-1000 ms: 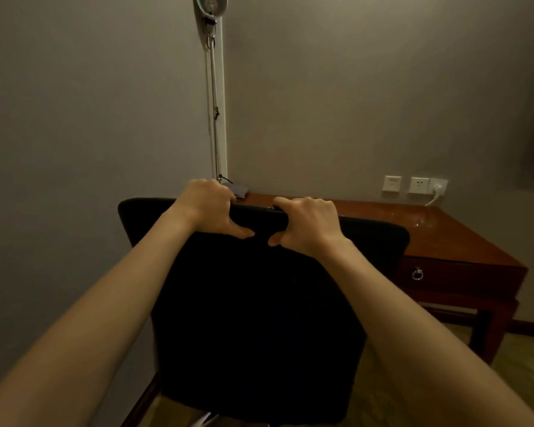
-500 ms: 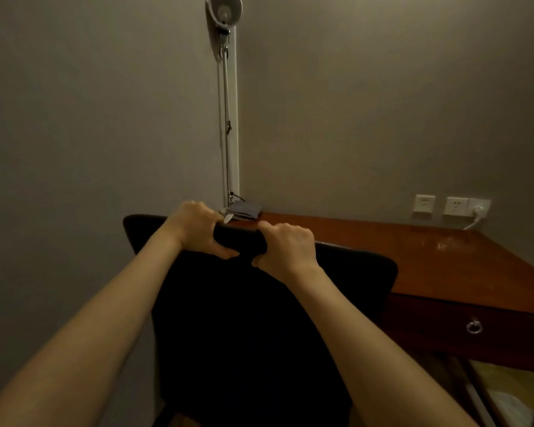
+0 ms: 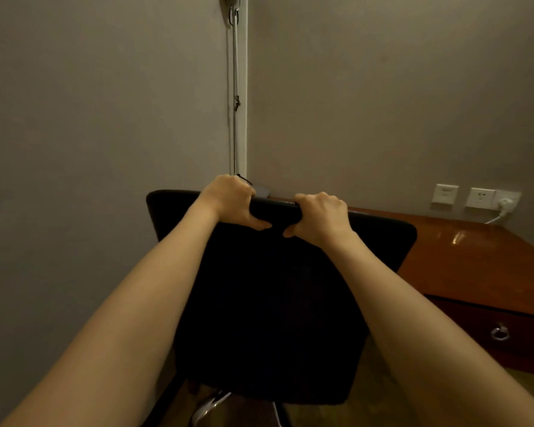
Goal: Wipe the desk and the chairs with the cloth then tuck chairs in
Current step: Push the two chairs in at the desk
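Left hand (image 3: 228,200) and right hand (image 3: 321,217) each curl over the top edge of the chair (image 3: 275,303) back, thumbs on our side, set close together. We judge the main risk to be an uneven push: it could swing the chair into the wall (image 3: 74,149) or knock it against the surface (image 3: 475,266). The chair is black, matte and broad-backed, and stands at the surface's left end.

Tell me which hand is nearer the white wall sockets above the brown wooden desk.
Right. The right hand grips the top edge of the black chair back, left of the white wall sockets; the left hand grips the same edge even farther left.
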Action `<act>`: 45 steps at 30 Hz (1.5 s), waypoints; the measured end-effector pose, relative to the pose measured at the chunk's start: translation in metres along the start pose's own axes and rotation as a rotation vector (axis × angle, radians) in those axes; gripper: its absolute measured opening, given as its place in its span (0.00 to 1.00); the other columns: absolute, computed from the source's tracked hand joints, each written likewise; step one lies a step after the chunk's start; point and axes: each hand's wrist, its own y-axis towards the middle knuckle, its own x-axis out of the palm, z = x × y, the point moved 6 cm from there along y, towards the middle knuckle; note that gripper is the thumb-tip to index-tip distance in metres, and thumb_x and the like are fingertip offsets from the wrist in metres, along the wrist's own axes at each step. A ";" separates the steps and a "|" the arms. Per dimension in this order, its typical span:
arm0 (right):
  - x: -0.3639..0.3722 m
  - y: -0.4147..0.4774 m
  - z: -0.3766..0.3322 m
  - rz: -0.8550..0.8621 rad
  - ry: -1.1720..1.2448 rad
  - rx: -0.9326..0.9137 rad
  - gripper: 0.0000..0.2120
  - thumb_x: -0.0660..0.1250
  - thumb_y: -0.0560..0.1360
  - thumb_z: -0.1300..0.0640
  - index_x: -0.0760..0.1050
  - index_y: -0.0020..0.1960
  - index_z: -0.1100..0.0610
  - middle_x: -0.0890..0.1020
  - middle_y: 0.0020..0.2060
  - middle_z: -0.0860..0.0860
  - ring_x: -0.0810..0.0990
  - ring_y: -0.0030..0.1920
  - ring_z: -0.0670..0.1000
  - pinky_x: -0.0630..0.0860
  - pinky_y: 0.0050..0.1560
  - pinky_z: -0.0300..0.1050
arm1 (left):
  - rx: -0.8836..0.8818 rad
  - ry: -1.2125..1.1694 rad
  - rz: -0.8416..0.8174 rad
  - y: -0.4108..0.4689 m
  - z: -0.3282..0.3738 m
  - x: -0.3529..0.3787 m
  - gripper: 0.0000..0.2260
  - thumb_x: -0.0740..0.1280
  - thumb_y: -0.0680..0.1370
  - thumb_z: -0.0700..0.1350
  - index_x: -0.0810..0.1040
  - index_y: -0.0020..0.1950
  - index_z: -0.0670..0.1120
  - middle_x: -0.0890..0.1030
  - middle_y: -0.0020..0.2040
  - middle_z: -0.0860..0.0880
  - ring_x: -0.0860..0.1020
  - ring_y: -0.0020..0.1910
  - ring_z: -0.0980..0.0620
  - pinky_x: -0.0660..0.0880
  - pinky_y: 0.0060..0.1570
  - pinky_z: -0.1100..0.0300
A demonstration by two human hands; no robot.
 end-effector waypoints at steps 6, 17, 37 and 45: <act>0.005 0.018 -0.008 0.055 -0.005 -0.045 0.22 0.72 0.67 0.43 0.72 0.56 0.54 0.80 0.50 0.52 0.79 0.51 0.57 0.67 0.43 0.46 | -0.021 -0.022 -0.022 0.006 -0.017 0.004 0.24 0.64 0.68 0.69 0.72 0.38 0.47 0.77 0.35 0.50 0.73 0.34 0.52 0.72 0.39 0.60; 0.010 0.035 -0.008 0.115 -0.014 -0.114 0.27 0.72 0.67 0.43 0.70 0.63 0.50 0.80 0.54 0.52 0.78 0.53 0.57 0.65 0.43 0.46 | -0.021 -0.055 -0.038 0.020 -0.029 0.018 0.24 0.65 0.68 0.69 0.74 0.39 0.47 0.75 0.33 0.52 0.73 0.32 0.52 0.68 0.34 0.61; -0.041 0.035 0.081 -0.390 0.889 0.301 0.14 0.64 0.75 0.63 0.77 0.60 0.59 0.79 0.54 0.54 0.77 0.55 0.52 0.74 0.49 0.40 | -0.137 -0.725 -0.827 0.077 0.046 -0.062 0.16 0.57 0.78 0.36 0.73 0.65 0.43 0.73 0.61 0.46 0.71 0.53 0.50 0.72 0.48 0.60; -0.054 0.011 0.195 -0.284 0.835 0.572 0.10 0.62 0.76 0.63 0.78 0.43 0.52 0.80 0.46 0.52 0.76 0.45 0.51 0.70 0.33 0.37 | 0.061 -0.730 -0.617 0.150 0.135 -0.100 0.11 0.61 0.77 0.42 0.80 0.57 0.47 0.79 0.55 0.49 0.76 0.53 0.52 0.72 0.50 0.60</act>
